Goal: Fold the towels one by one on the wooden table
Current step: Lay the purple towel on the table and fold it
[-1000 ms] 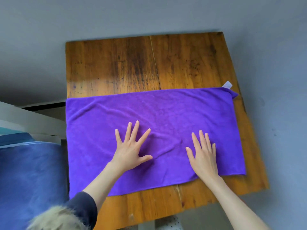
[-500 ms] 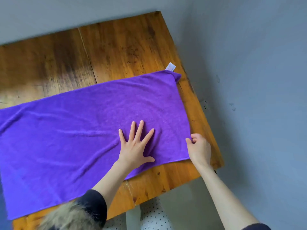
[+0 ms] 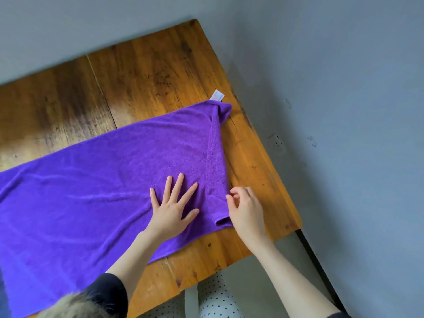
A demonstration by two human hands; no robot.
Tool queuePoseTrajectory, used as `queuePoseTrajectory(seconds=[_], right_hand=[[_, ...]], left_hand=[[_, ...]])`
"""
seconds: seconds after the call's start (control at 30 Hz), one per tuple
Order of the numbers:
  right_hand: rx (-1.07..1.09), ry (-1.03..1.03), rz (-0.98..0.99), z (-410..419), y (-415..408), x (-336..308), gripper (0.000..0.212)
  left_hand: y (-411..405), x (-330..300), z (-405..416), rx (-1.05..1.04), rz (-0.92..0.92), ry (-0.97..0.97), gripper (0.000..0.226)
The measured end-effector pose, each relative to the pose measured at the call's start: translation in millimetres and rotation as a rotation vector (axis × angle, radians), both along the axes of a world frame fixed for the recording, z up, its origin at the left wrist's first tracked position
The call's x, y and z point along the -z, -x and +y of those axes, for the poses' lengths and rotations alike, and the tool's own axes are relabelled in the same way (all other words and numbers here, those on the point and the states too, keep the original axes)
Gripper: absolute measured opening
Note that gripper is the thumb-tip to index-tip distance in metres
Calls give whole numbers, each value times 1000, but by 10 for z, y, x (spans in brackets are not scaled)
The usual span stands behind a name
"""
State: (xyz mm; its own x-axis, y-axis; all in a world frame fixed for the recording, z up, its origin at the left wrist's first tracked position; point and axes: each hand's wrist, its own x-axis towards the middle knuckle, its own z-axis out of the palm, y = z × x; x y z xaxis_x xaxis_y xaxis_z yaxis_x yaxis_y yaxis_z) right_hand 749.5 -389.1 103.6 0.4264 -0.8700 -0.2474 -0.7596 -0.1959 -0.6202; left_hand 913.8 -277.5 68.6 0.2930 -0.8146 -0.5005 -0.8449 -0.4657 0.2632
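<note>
Towel (image 3: 96,191), purple, lies spread lengthwise across the wooden table (image 3: 149,72), covering the near half of the top and running off the left edge of view. Its right short edge is turned up and rolled slightly inward, forming a narrow raised strip from the far right corner to the near right corner. A small white label (image 3: 217,95) projects from the far right corner and rests on the bare wood.

The left hand (image 3: 172,210) lies flat on the towel near its right end, palm down, fingers spread and pointing toward the far side. The right hand (image 3: 246,208) sits just beside the rolled edge, at the near right corner, with the fingers curled and thumb and forefinger brought together at the hem; whether cloth is actually pinched between them cannot be told.

Bare wood shows to the right of the towel and along the near edge. A dark sleeve (image 3: 107,292) covers the left upper arm. Grey floor (image 3: 344,111) surrounds the table on the right.
</note>
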Motion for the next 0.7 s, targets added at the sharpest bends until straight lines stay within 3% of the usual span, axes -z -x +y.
queuePoseTrajectory(seconds=[0.13,0.33,0.57,0.7], right_hand=[[40,-275,192,-109,5,35,38],[163,-595,204,-156,-50,41,42],[294,-371,182,-396,197,-70,20],[470,-281,116,-656,481,-102,6]], left_hand=[[19,0,-9,36,-47,-60,82],[27,-28,-9,30,-52,-64,83],[181,-139,-104,-55,-58,41,68],[294,-176,-297,39,-66,115,64]])
